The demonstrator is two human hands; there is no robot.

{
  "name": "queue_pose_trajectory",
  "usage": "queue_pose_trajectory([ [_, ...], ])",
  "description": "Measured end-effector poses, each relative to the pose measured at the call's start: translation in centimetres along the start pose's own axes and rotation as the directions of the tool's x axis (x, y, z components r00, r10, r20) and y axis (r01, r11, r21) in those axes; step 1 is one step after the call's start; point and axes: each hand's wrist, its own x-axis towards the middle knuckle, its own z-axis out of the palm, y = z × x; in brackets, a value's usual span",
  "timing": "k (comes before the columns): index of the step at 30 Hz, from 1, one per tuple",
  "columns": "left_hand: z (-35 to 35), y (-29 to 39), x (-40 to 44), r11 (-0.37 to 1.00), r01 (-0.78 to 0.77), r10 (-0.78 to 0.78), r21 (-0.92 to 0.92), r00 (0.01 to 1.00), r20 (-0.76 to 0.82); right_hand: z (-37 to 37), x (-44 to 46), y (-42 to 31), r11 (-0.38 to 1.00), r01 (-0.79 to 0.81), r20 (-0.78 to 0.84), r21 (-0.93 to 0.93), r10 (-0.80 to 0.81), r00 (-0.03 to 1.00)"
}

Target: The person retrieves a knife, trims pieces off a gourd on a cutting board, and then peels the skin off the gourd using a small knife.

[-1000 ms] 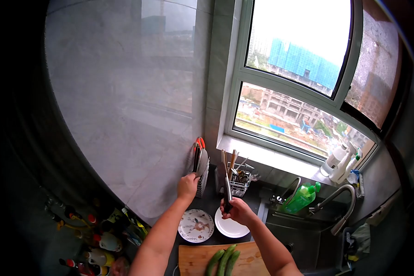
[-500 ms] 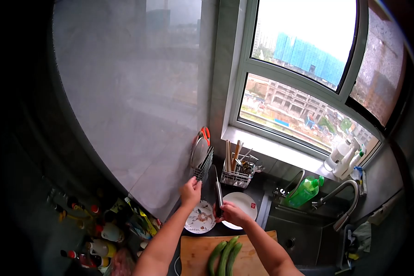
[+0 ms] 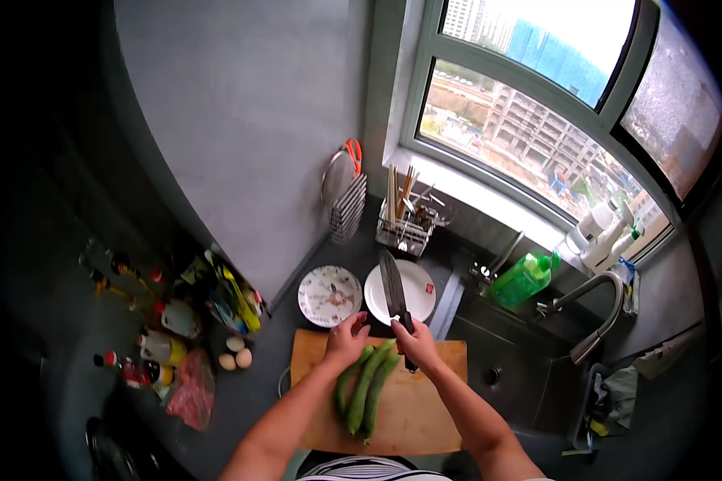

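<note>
Knife (image 3: 394, 290), handle in right hand (image 3: 416, 345), over cutting board's (image 3: 429, 417) far side, likely stiff, sharp, handle-only hold; left hand (image 3: 346, 340) half-curled by 3 likely firm cucumbers (image 3: 365, 390), can't tell if gripping.

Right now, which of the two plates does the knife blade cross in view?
The plain white plate on the right, with a small red mark. The patterned plate to its left has no knife across it.
</note>
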Motion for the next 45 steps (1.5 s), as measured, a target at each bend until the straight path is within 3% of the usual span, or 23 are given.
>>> queue_pose_trajectory([
  [1, 0.5, -0.9, -1.5, 0.999, -0.021, 0.020, 0.047, 1.000, 0.009, -1.1, -1.6, 0.6, 0.998, 0.019, 0.036, 0.067, -0.021, 0.999],
  [3, 1.5, -1.6, -5.5, 0.975, -0.033, 0.027, 0.219, 0.999, 0.033, -3.0, -5.8, 0.8, 0.994, -0.009, -0.075, 0.112, 0.017, 0.997],
  [4, 2.2, -1.6, -4.9, 0.925, -0.147, 0.127, 0.350, 0.989, 0.079, -5.6, -5.1, 3.2, 0.974, 0.193, -0.108, -0.119, -0.205, 0.973],
  [5, 3.1, -2.3, -6.6, 0.879, -0.220, 0.197, 0.422, 0.976, 0.098, -7.5, -7.1, 5.0, 0.981, 0.142, -0.052, -0.132, -0.150, 0.987],
  [7, 4.0, -2.2, -9.3, 0.853, -0.195, 0.143, 0.483, 0.979, 0.143, -9.7, -10.8, 5.5, 0.951, 0.042, -0.042, -0.306, -0.058, 0.997],
  [10, 5.0, -0.4, -12.5, 0.750, -0.235, 0.150, 0.619, 0.971, 0.186, -11.2, -14.5, 7.2, 0.951, -0.032, -0.077, -0.309, 0.008, 0.997],
  [14, 6.1, -2.4, -14.2, 0.513, -0.381, 0.253, 0.769, 0.923, 0.289, -11.8, -16.4, 8.8, 0.921, -0.089, -0.107, -0.380, 0.052, 0.993],
  [21, 3.7, -3.2, -13.2, 0.435, -0.471, 0.296, 0.768, 0.880, 0.372, -11.5, -17.2, 8.4, 0.785, -0.182, -0.082, -0.592, 0.166, 0.983],
  [23, 4.1, -2.4, -13.3, 0.504, -0.418, 0.267, 0.755, 0.908, 0.324, -11.3, -16.8, 11.4, 0.778, -0.173, -0.131, -0.604, 0.117, 0.984],
  [25, 5.5, -1.4, -13.5, 0.592, -0.317, 0.183, 0.741, 0.948, 0.259, -10.8, -16.8, 11.1, 0.779, -0.099, -0.096, -0.619, 0.049, 0.994],
  [27, 7.3, -1.7, -12.9, 0.631, -0.304, 0.197, 0.714, 0.953, 0.232, -10.7, -16.3, 9.6, 0.778, 0.040, 0.019, -0.628, -0.036, 0.999],
  [29, 8.9, -1.3, -12.1, 0.701, -0.272, 0.167, 0.660, 0.961, 0.219, -10.7, -16.9, 8.1, 0.801, 0.061, 0.008, -0.595, -0.070, 0.998],
  [34, 12.0, -2.3, -12.2, 0.836, -0.294, 0.301, 0.464, 0.952, 0.061, -11.3, -19.2, 5.6, 0.793, 0.053, 0.024, -0.606, -0.049, 0.999],
  [37, 12.0, -3.4, -13.4, 0.925, -0.118, 0.150, 0.361, 0.987, -0.063, -11.6, -19.7, 6.1, 0.771, 0.067, 0.051, -0.633, -0.045, 0.998],
  [42, 11.3, -2.9, -14.5, 0.939, -0.259, 0.250, 0.226, 0.966, 0.068, -12.2, -20.1, 6.2, 0.706, 0.108, 0.086, -0.700, -0.067, 0.994],
  [45, 11.9, -2.4, -15.1, 0.916, -0.280, 0.256, 0.287, 0.959, 0.118, -13.2, -20.6, 6.0, 0.654, 0.140, 0.125, -0.744, -0.069, 0.990],
])
